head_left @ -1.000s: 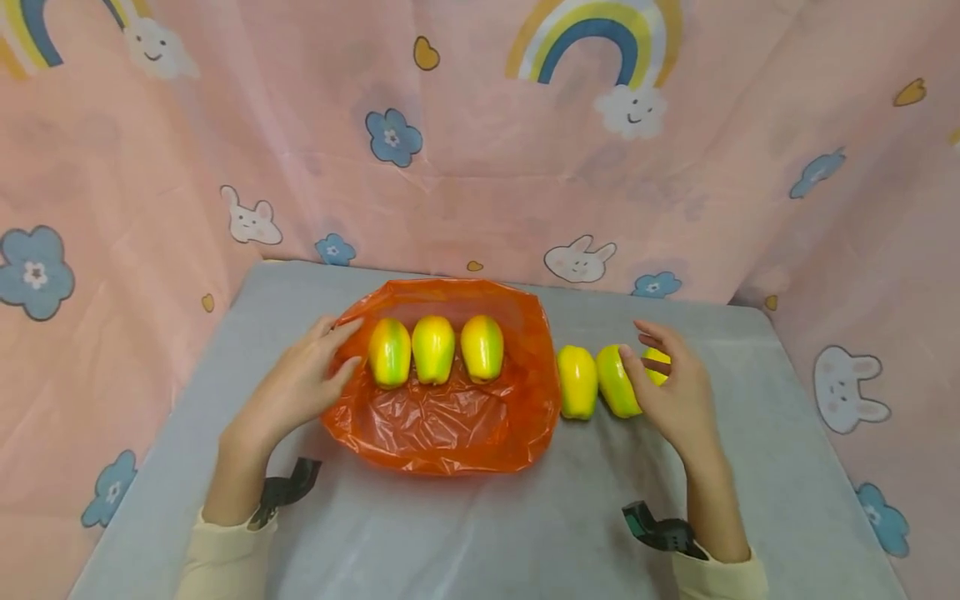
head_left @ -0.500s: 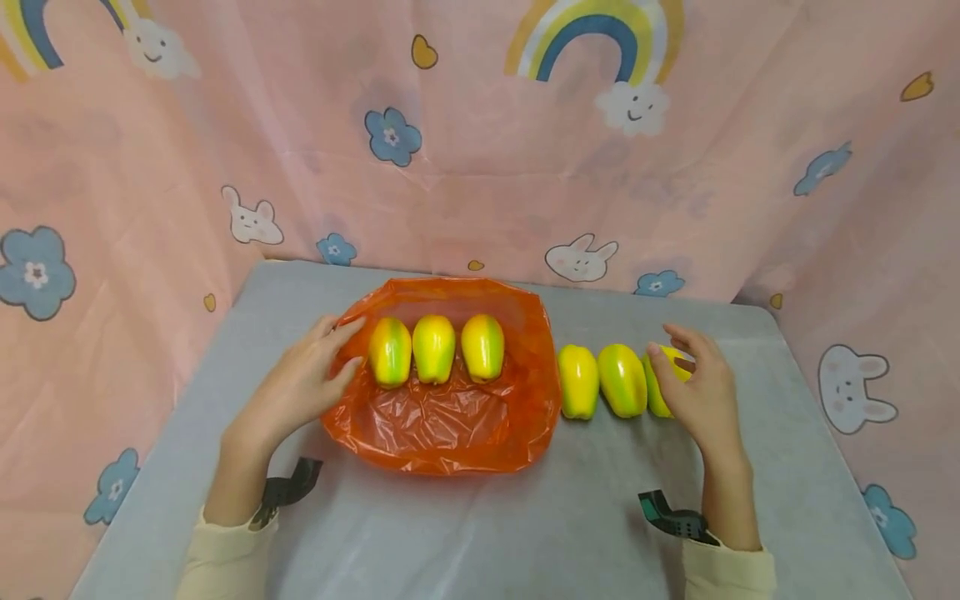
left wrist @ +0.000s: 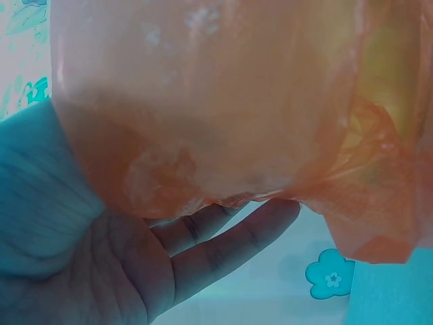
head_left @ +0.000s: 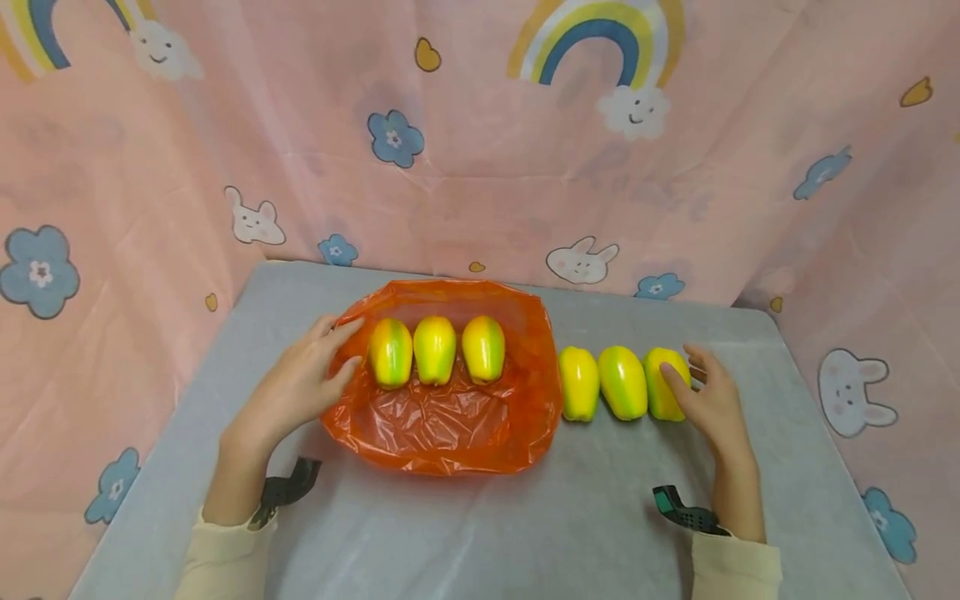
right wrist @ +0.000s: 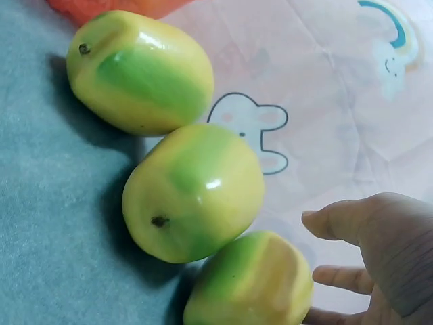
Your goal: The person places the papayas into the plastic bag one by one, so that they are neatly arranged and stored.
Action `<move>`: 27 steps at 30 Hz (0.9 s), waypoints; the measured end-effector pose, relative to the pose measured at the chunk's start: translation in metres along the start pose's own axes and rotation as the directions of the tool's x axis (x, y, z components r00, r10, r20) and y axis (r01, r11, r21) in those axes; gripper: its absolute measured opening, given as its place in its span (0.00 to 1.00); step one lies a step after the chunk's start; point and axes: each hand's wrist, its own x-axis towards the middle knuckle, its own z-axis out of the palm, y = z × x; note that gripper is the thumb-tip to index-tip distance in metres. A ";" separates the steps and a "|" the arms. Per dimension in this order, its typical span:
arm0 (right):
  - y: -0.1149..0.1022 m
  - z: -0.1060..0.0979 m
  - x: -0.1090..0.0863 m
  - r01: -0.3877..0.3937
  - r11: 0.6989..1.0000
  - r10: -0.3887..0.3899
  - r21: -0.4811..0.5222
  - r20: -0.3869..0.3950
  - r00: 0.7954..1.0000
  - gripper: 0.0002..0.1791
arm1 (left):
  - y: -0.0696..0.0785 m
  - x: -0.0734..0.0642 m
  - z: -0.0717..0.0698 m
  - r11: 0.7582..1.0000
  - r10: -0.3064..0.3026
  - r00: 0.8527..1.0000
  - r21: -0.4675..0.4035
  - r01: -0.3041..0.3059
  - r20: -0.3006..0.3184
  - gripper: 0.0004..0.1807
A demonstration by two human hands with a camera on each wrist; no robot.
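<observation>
L hand (head_left: 303,377), thumb & fingers apart, at rim of crinkly see-thru orange plastic bag (head_left: 442,427); R hand (head_left: 716,410), also spread, by end fruit (head_left: 662,393) in row of 3, glossy, oval, yellow-grn. 3 more fruit (head_left: 435,348) in bag. Grey surface (head_left: 457,537), creased pink print cloth (head_left: 480,200) behind.

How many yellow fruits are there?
6: left fruit, middle fruit, right fruit in the orange bag; beside it on the table, first fruit, second fruit, and third fruit by the right hand. None appears hidden.
</observation>
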 end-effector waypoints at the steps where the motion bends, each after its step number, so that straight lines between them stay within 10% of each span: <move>1: 0.002 0.000 0.000 -0.006 1.000 0.006 0.006 0.006 1.000 0.43 | 0.000 0.000 0.001 1.000 0.003 1.000 0.000 -0.003 0.000 0.32; 27: 0.009 0.000 0.005 -0.137 0.988 0.147 -0.075 0.140 0.979 0.49 | 0.002 0.002 0.002 1.000 -0.019 1.000 -0.005 0.019 0.020 0.33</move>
